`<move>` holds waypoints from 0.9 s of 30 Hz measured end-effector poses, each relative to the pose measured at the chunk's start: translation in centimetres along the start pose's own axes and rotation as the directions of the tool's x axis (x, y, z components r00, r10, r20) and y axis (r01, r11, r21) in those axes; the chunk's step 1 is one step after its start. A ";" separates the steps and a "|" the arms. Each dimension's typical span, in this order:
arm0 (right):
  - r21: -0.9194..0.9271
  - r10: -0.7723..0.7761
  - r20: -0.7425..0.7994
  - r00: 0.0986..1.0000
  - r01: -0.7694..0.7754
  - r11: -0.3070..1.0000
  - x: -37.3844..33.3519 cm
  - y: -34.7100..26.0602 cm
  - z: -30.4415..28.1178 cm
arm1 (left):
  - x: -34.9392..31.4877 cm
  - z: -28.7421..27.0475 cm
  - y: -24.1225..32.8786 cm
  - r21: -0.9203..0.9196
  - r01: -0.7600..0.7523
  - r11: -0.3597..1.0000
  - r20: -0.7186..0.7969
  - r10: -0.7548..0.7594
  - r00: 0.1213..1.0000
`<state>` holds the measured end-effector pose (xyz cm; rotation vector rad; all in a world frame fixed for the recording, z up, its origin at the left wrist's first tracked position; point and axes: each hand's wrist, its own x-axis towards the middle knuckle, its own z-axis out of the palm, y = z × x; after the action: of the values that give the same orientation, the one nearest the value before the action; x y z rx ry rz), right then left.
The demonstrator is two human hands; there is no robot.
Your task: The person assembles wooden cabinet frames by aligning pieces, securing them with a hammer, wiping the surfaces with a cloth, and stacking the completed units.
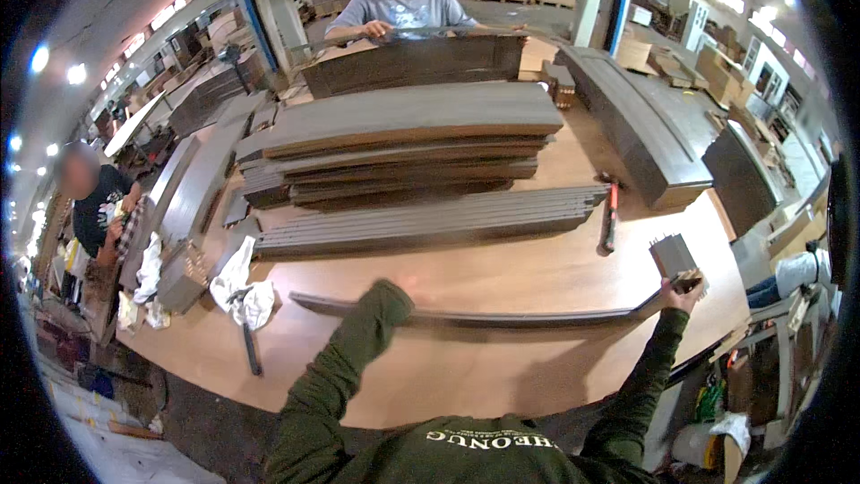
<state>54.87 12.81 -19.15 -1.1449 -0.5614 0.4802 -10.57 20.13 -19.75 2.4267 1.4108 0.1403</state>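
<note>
A long, narrow dark-brown wooden strip [520, 316] lies along the near part of the table, in front of me. Over its left half is my left hand [409, 287], smeared by motion, so its fingers cannot be read. My right hand [681, 296] is closed at the near end of a small stack of short brown wooden pieces [672, 255], beside the strip's right end. Its fingers grip a short piece there, partly hidden. Behind the strip lies a row of long brown wooden slats [430, 222] side by side. A red-and-black hand tool [611, 218] rests right of them.
Large brown panels [412, 112] are piled mid-table; a long panel [636, 125] lies at the right. White cloths [246, 291] and a dark-handled tool [251, 350] lie at the left. One person [403, 9] handles a panel across the table; another person [98, 206] stands left.
</note>
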 end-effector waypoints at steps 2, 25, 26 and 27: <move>-0.572 -0.341 0.089 0.936 0.328 0.752 -2.8 -1.3 1.0 | 4.2 -8.2 1.9 -0.115 -0.197 0.974 -0.404 0.135 0.905; -0.283 -0.198 0.084 0.977 0.214 0.935 -8.0 -6.9 5.5 | 6.2 -25.2 9.4 0.803 -0.104 0.586 -0.503 0.762 0.408; -0.217 -0.130 0.107 0.986 0.151 0.965 -8.3 -7.8 5.9 | 4.5 -24.5 12.7 0.782 -0.228 0.580 -0.513 0.807 0.292; -0.514 -0.401 0.254 0.880 0.474 0.715 -8.2 -8.5 6.2 | 3.4 -23.6 12.9 0.812 -0.229 0.537 -0.426 0.813 0.396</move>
<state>45.20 9.19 -10.67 -1.4894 -1.1104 -0.0516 -4.03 22.64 6.39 3.6676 0.7518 1.2580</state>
